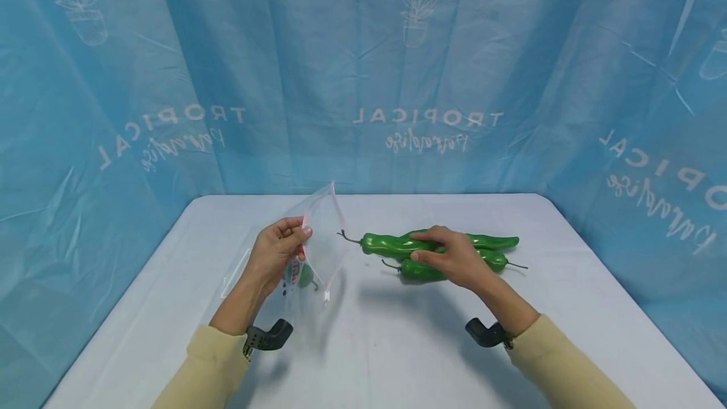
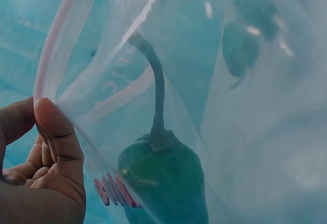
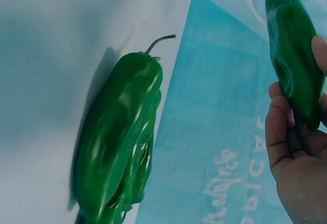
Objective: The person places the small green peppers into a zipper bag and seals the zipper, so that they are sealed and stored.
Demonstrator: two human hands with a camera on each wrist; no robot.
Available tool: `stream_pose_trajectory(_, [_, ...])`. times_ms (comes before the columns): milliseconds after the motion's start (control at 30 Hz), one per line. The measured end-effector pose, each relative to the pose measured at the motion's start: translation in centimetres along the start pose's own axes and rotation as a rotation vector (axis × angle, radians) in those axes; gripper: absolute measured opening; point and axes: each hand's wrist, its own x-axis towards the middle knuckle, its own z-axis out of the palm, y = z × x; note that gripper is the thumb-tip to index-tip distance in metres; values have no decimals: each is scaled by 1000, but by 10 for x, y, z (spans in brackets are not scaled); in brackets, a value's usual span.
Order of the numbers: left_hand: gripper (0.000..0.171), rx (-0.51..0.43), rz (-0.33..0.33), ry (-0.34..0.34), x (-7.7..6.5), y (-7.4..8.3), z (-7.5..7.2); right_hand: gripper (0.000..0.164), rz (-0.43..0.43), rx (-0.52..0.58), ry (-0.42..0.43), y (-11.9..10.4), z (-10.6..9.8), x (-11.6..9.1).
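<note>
My left hand (image 1: 278,251) pinches the pink-edged rim of a clear zip bag (image 1: 326,242), between thumb and fingers, and the bag's mouth gapes toward the right. Inside the bag lies a green pepper (image 2: 163,178), its stem pointing toward the mouth. A long green pepper (image 1: 386,245) is in my right hand (image 1: 451,256), gripped near its tip, with the stem pointing left at the bag's mouth. Below that hand several more green peppers (image 3: 120,127) lie together on the table, partly hidden by the hand in the head view.
A white slider (image 1: 326,296) hangs at the lower corner of the bag's mouth. The white table (image 1: 375,352) is enclosed at the back and sides by a blue printed curtain (image 1: 318,68). Both wrists wear dark camera mounts (image 1: 269,335).
</note>
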Motion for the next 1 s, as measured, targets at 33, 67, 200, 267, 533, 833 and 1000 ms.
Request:
stream_pose_trajectory(33, [48, -4, -1, -2, 0, 0, 0, 41, -5, 1, 0, -2, 1, 1])
stream_pose_trajectory(67, [48, -7, -2, -2, 0, 0, 0, 40, -7, 2, -1, -3, 1, 2])
stream_pose_trajectory(200, [46, -14, -3, -6, -1, 0, 0, 39, -13, 4, -11, -8, 3, 6])
stream_pose_trajectory(267, [44, -16, -3, -7, -1, 0, 0, 40, -9, 5, -22, -10, 4, 9])
stream_pose_trajectory(533, [43, -62, 43, -51, 1, -1, 1, 40, -22, -2, -49, -18, 11, 17])
stream_pose_trajectory(833, [45, -42, 35, -49, 0, -1, 2, 39, -15, -72, -77, -28, 22, 32])
stream_pose_trajectory(1000, [48, -40, 41, -58, 1, -1, 3, 38, -49, -123, -91, -33, 27, 40])
